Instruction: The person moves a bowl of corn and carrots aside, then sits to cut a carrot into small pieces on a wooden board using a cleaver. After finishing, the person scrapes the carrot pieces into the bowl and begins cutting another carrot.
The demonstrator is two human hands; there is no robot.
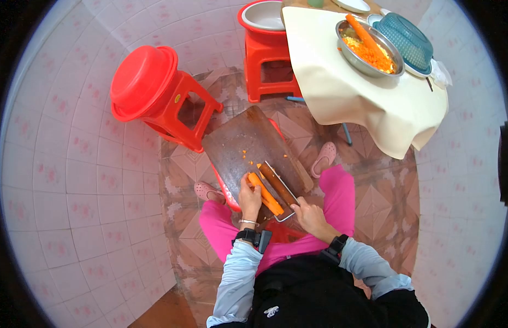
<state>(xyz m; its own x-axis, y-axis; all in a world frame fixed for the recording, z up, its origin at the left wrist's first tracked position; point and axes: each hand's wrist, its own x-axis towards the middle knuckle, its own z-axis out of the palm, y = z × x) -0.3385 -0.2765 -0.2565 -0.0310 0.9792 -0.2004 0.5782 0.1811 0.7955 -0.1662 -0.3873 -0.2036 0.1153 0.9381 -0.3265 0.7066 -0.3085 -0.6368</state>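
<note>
A dark wooden cutting board [237,136] lies in front of me, between my knees. On its near part rests a peeled orange carrot [267,195], apparently cut lengthwise. My left hand [249,195] is closed on the carrot's far end, thumb on top and fingers at its left side. Just right of the carrot is a kitchen knife with a broad brownish blade [279,185] and a bright metal edge. My right hand [311,216] grips it at the near end; the handle is mostly hidden by my fingers. Small carrot bits [244,154] are scattered on the board.
A red stool [194,117] with red basins [142,76] stands at the left. Another red stool [254,68] bears a white-lined basin [264,15]. At the right, a cloth-covered table [330,93] holds a metal bowl [368,68] of chopped carrot and a teal basket [407,41].
</note>
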